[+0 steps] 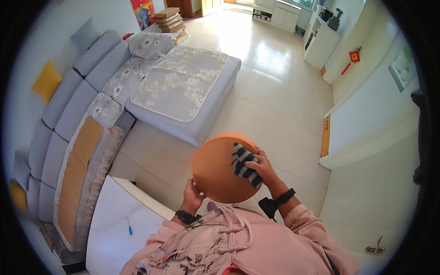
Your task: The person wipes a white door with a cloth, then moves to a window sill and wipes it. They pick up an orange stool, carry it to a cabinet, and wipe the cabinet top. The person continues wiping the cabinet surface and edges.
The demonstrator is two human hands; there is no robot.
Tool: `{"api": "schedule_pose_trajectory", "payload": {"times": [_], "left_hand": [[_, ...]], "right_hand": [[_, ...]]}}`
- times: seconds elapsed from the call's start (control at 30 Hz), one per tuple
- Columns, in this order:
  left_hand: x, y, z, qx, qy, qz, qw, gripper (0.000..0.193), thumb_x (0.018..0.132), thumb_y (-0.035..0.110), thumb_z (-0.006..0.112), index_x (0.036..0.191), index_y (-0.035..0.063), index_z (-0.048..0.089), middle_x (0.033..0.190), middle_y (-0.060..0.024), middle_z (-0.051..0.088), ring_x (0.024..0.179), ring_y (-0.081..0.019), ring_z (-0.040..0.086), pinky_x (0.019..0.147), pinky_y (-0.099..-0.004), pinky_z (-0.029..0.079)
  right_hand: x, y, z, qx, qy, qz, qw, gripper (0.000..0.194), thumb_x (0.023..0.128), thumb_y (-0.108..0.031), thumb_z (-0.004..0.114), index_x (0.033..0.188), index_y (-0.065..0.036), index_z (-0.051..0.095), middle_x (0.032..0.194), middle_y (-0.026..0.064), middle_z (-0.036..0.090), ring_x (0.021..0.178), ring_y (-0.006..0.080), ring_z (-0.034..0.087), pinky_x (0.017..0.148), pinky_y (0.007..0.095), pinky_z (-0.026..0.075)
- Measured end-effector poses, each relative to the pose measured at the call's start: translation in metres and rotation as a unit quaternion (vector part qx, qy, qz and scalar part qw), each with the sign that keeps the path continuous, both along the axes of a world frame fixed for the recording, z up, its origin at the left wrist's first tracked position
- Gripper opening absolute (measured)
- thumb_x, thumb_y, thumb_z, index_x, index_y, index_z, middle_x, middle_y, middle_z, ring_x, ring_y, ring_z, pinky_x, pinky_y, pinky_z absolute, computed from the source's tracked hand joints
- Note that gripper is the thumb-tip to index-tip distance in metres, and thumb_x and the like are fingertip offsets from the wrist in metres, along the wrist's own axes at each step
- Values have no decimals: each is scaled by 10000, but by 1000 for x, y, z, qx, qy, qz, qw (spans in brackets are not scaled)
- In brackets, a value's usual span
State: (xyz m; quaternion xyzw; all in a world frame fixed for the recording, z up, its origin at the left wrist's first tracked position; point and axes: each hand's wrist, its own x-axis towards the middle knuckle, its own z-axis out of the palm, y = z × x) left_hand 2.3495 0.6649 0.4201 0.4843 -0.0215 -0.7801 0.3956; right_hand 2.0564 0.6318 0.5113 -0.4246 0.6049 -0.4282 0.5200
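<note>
An orange round stool or ottoman with a smooth flat face point(216, 165) is held up in front of me, above the tiled floor. My left hand point(193, 194) grips its lower left edge, the fingers partly hidden behind it. At its right edge is my right hand point(263, 166), which holds a striped cloth point(245, 161) in dark green and grey and also touches the rim. The cloth lies bunched against the orange surface. Both wrists wear black straps.
To the left is a white marble-look table point(117, 220) with a blue-handled screwdriver point(130, 229). A grey sectional sofa point(220, 106) with floral covers runs along the left wall. Flattened cardboard boxes point(168, 20) are stacked beyond it. A white cabinet point(321, 44) and a door with a handle point(374, 249) are right.
</note>
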Motion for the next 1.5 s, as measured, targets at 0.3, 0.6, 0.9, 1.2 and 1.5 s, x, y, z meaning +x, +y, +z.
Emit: {"api": "schedule_pose_trajectory", "payload": {"times": [0.3,0.6,0.9,1.2,1.5], "left_hand": [[-147,-191,-26,-12,11,-160,987,503,991,528,268,1322,182,423,1189,-118,513,1076,-301,476,916,-604,389],[-291,-353,-7,-4,7,-153,988,496,990,511,286,1327,175,427,1188,-126,516,1060,-289,482,880,-564,407],[-384,-567,-26,-60,27,-209,976,515,1001,505,238,1366,168,373,1200,-114,513,1086,-287,475,937,-624,364],[-524,-736,-20,-88,67,-286,952,474,994,484,282,1311,165,432,1164,-100,544,1065,-258,483,906,-590,387],[-667,-909,-39,-50,35,-266,962,412,1004,460,281,1252,188,464,1205,-92,547,1089,-253,486,942,-584,359]], "right_hand": [[-148,-113,-27,48,-122,-115,985,417,762,-237,656,1039,75,664,1447,133,281,1237,228,440,984,349,417],[-286,-266,-7,50,-169,-129,976,388,780,-194,659,1020,110,636,1377,98,346,1051,183,570,881,319,494],[-363,-448,8,34,-90,-202,975,782,781,-158,666,1374,126,242,1038,128,634,986,183,603,879,291,480],[-489,-568,14,-17,-68,-263,962,793,781,-153,645,1405,80,214,1076,128,622,1006,182,586,918,294,457],[-643,-751,-37,0,-26,-246,969,548,757,-250,678,1167,70,503,1193,194,583,1097,245,563,967,331,431]]}}
